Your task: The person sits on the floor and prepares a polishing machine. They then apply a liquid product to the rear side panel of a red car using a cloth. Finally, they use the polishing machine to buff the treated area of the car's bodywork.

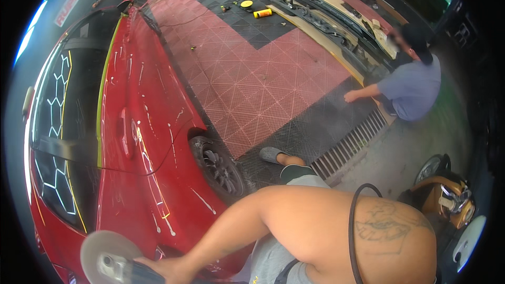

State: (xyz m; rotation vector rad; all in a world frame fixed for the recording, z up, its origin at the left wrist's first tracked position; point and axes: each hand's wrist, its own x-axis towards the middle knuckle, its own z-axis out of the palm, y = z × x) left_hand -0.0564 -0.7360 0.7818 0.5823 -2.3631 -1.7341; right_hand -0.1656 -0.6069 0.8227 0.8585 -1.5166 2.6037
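My right arm reaches across the lower part of the view toward the left. At its end my right hand [171,270] is closed on the dark body of a polisher [143,272], at the lower edge. The polisher's round pale disc [100,250] is blurred and overlaps the rear of a red car [173,200]; I cannot tell whether it touches the paint. White streaks and glints run along the car's side. A black cable [353,236] loops over my shoulder. My left hand is not in view.
The car's rear wheel [218,168] stands near my foot in a grey clog [272,154]. A floor grate [350,142] crosses the tiled floor. At right crouches another person [413,87] beside long dark car parts [336,26]. A yellow canister [262,13] lies farther off.
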